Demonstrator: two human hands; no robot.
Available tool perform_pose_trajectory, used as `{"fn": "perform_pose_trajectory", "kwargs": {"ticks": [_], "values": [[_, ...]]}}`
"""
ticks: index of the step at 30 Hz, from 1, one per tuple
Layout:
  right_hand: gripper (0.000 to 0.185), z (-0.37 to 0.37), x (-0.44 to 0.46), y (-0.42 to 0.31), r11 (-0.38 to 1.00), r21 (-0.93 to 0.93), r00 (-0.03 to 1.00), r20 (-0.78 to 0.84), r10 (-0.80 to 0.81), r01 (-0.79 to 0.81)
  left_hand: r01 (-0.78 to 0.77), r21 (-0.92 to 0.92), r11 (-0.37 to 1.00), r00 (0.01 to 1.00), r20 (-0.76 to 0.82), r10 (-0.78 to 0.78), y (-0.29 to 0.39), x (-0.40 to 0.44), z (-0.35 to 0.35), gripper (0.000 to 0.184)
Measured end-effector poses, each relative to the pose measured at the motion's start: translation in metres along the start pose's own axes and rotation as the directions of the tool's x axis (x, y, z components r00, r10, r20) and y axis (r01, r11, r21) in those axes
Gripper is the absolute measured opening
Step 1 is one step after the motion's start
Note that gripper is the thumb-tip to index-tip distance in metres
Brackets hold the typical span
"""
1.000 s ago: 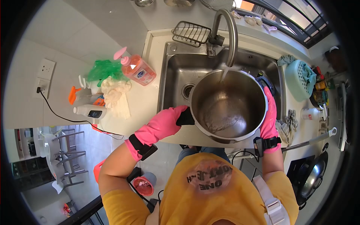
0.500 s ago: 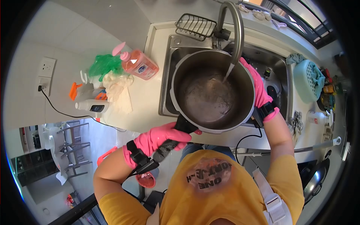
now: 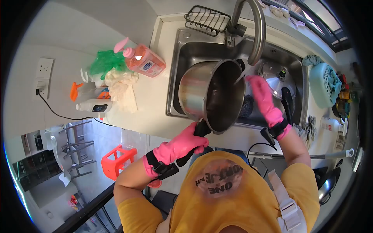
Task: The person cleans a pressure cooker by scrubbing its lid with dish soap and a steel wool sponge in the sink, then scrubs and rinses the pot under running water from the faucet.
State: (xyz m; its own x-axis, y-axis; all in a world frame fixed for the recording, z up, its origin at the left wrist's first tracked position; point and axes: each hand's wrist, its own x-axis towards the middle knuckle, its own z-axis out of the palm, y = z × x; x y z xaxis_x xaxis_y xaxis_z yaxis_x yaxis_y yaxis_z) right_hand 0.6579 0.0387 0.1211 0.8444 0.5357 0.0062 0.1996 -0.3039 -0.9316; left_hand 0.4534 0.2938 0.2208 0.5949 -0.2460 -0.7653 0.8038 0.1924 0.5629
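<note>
A metal pressure cooker pot [image 3: 194,91] is tilted on its side over the sink, its mouth facing right. My left hand [image 3: 184,143], in a pink rubber glove, is closed around the pot's long black handle [image 3: 201,129]. To the right of the rim is my right hand [image 3: 264,99], gloved in pink too, apart from the pot and holding nothing, with its fingers stretched toward the water stream. Water runs from the curved faucet [image 3: 259,39] toward the pot's mouth. A metal lid [image 3: 274,75] with a black handle lies in the right side of the sink [image 3: 171,99].
On the left counter stand a pink soap bottle [image 3: 145,61], a green plastic bag [image 3: 107,64], a cream cloth [image 3: 122,91] and a white bottle [image 3: 93,106]. A wire rack [image 3: 207,20] sits behind the sink. To the right is a light-green basket [image 3: 321,85]. A dark scrubber [image 3: 246,106] lies in the sink.
The pot has tipped from upright to its side, mouth turned right. My right hand has let go of its side and moved off it; my left hand keeps the handle.
</note>
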Motion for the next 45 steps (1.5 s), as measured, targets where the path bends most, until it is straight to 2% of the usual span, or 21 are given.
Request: {"fn": "perform_pose_trajectory", "kwargs": {"ticks": [1, 3, 4, 5, 7, 10, 12, 14, 16, 18, 20, 23, 27, 28, 32, 36, 39, 40, 41, 42, 45], "values": [[0.03, 0.009, -0.005, -0.006, 0.992, -0.121, 0.987, 0.158, -0.025, 0.044, -0.006, 0.006, 1.0, 1.0, -0.005, 0.006, -0.002, 0.006, -0.001, 0.044], [0.03, 0.046, 0.003, 0.013, 0.866, -0.305, 0.9, 0.317, -0.301, 0.397, 0.015, 0.04, 0.999, 1.0, -0.008, -0.014, 0.0, 0.013, 0.001, 0.044], [0.029, 0.063, 0.014, 0.028, 0.767, -0.395, 0.85, 0.382, -0.363, 0.505, 0.026, 0.057, 0.998, 1.0, -0.013, -0.025, 0.0, 0.016, 0.003, 0.043], [0.029, 0.079, 0.026, 0.049, 0.694, -0.482, 0.834, 0.433, -0.343, 0.536, 0.031, 0.063, 0.998, 0.999, -0.018, -0.03, 0.0, 0.017, 0.005, 0.044], [0.028, 0.103, 0.047, 0.089, 0.595, -0.654, 0.856, 0.502, -0.119, 0.467, 0.038, 0.075, 0.996, 0.999, -0.039, -0.036, 0.002, 0.02, 0.011, 0.045], [0.029, 0.122, 0.048, 0.117, 0.591, -0.689, 0.838, 0.544, 0.04, 0.419, 0.021, 0.085, 0.996, 1.0, -0.022, -0.019, 0.005, 0.024, 0.014, 0.046], [0.031, 0.128, 0.031, 0.111, 0.804, -0.52, 0.785, 0.609, 0.113, 0.288, 0.002, 0.031, 1.0, 1.0, 0.011, -0.002, -0.001, 0.036, 0.009, 0.047], [0.034, 0.129, 0.009, 0.095, 0.979, -0.128, 0.72, 0.663, 0.203, -0.158, 0.0, -0.018, 1.0, 1.0, 0.001, 0.0, -0.002, 0.041, 0.007, 0.046], [0.037, 0.13, -0.001, 0.077, 0.741, 0.26, 0.638, 0.717, 0.281, -0.619, 0.011, -0.036, 0.999, 1.0, -0.028, -0.012, 0.003, 0.047, 0.008, 0.042], [0.04, 0.132, 0.0, 0.055, 0.452, 0.458, 0.607, 0.746, 0.273, -0.766, 0.023, -0.044, 0.999, 1.0, 0.019, -0.022, 0.003, 0.058, -0.003, 0.036], [0.043, 0.117, 0.006, 0.025, 0.425, 0.503, 0.622, 0.754, 0.211, -0.753, 0.031, -0.04, 0.999, 0.999, 0.021, -0.03, 0.014, 0.059, -0.009, 0.026], [0.046, 0.067, -0.017, -0.052, 0.686, 0.427, 0.727, 0.65, 0.22, -0.589, 0.028, -0.094, 0.995, 0.999, 0.018, -0.026, 0.016, 0.058, -0.019, 0.028], [0.062, 0.059, -0.031, 0.026, 0.923, 0.167, 0.937, 0.12, 0.329, -0.346, 0.036, 0.011, 0.999, 0.996, -0.082, -0.035, 0.024, 0.037, -0.016, 0.03], [0.069, 0.063, -0.028, 0.036, 0.852, 0.328, 0.913, 0.144, 0.382, -0.408, 0.074, 0.052, 0.996, 0.989, -0.133, -0.067, 0.019, 0.037, -0.017, 0.041], [0.075, 0.096, -0.022, 0.015, 0.759, 0.513, 0.913, 0.165, 0.372, -0.402, 0.13, 0.179, 0.975, 0.974, -0.207, -0.092, 0.016, 0.018, -0.014, 0.075], [0.064, 0.157, -0.014, 0.064, 0.433, 0.8, 0.869, 0.208, 0.45, -0.415, 0.269, 0.393, 0.879, 0.943, -0.294, -0.157, 0.024, -0.009, -0.016, 0.073], [0.044, 0.193, -0.003, 0.09, 0.339, 0.913, 0.952, 0.134, 0.275, -0.226, 0.12, 0.75, 0.65, 0.942, -0.293, 0.165, 0.008, -0.02, -0.023, 0.069], [0.042, 0.196, -0.002, 0.089, 0.092, 0.964, 0.919, 0.207, 0.334, -0.25, 0.06, 0.832, 0.551, 0.919, -0.262, 0.296, -0.006, -0.019, -0.032, 0.068], [0.042, 0.197, 0.002, 0.084, 0.013, 0.966, 0.911, 0.237, 0.338, -0.257, 0.012, 0.901, 0.434, 0.883, -0.213, 0.418, -0.028, -0.015, -0.042, 0.066], [0.042, 0.198, 0.005, 0.078, -0.01, 0.966, 0.911, 0.249, 0.329, -0.26, -0.023, 0.952, 0.305, 0.838, -0.148, 0.525, -0.035, -0.017, -0.046, 0.065], [0.043, 0.195, 0.012, 0.054, 0.08, 0.937, 0.918, 0.314, 0.243, -0.341, 0.061, 0.977, 0.203, 0.813, -0.167, 0.557, -0.044, -0.029, -0.046, 0.061]]}}
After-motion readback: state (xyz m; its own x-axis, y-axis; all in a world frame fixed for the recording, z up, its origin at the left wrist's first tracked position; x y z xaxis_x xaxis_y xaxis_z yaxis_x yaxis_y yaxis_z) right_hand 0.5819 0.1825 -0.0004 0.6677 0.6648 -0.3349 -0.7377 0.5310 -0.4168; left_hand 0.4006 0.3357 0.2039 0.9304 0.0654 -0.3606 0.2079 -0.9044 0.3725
